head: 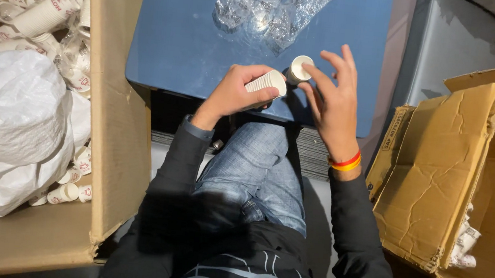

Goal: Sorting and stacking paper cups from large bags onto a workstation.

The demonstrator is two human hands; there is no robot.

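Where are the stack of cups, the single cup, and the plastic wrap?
stack of cups (267, 83), head view, ribbed rims at its end
single cup (298, 69), head view, its open mouth
plastic wrap (272, 5), head view, crumpled middle

Dim, cool light from above and far; glare glints off the crinkled clear plastic (275, 6); deep shadow pools near the dark jacket (248, 260); edges bow slightly; focus stays fairly sharp.
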